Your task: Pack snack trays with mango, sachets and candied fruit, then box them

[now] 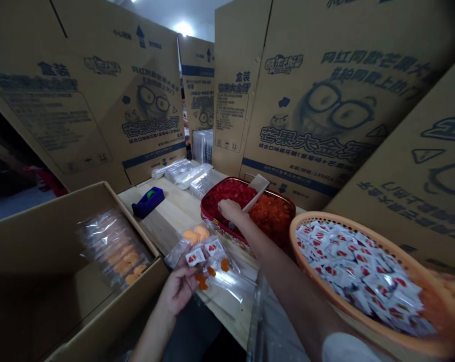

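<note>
My left hand is closed on the near edge of a clear plastic packet. In or on the packet are peach-coloured pieces, two white sachets with red prints and a few dark orange gummies. My right hand reaches into a red-rimmed tub, down at the small red gummies. Its fingers are bent and partly hidden, so what they pinch does not show. Beside it a white scoop leans in the tub between the red gummies and the orange gummies.
An orange basket heaped with white sachets stands at the right. The open carton at the left holds filled packets. A blue tape dispenser and stacked clear packaging lie on the wooden table. Tall printed cartons wall the back.
</note>
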`<action>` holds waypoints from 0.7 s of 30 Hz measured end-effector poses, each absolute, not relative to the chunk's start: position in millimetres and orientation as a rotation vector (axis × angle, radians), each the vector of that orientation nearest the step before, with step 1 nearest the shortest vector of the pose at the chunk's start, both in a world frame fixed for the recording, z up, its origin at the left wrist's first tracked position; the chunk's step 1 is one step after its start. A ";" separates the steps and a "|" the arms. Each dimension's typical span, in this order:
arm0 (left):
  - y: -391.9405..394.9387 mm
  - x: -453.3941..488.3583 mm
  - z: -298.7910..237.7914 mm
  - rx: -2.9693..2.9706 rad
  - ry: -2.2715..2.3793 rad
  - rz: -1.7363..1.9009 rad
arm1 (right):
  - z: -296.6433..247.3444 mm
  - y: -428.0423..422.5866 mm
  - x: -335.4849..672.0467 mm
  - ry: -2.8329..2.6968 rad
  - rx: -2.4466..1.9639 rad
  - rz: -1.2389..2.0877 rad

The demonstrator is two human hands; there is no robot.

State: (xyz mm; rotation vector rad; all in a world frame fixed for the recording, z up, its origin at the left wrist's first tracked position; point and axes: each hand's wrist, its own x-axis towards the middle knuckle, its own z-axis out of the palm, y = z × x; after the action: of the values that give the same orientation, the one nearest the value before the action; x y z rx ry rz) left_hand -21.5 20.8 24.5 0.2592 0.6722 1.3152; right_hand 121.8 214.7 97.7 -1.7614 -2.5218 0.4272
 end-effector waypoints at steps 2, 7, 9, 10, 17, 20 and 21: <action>21.5 -21.6 24.0 0.270 0.690 1.305 | 88.8 223.7 112.4 -2.601 -1.785 0.494; 26.0 -19.7 20.8 0.265 0.740 1.300 | 70.5 230.7 106.0 -2.691 -1.749 0.604; 28.1 -18.5 19.5 0.275 0.745 1.292 | 67.0 231.5 107.2 -2.698 -1.730 0.625; 28.9 -18.0 18.9 0.282 0.744 1.288 | 66.0 231.9 108.1 -2.696 -1.723 0.629; 28.0 -16.1 17.5 0.243 0.713 1.273 | 61.5 238.8 126.0 -2.547 -1.677 0.654; 27.3 -16.2 16.3 0.218 0.702 1.261 | 61.3 243.2 136.3 -2.407 -1.638 0.659; 27.3 -16.3 15.7 0.218 0.697 1.260 | 62.7 243.8 139.2 -2.359 -1.620 0.655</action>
State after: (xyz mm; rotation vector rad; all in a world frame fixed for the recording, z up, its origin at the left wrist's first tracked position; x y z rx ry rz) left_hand -16.3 27.3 15.7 0.2181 0.6965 1.2596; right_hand 139.2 243.8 62.7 -1.6198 -2.3587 0.6547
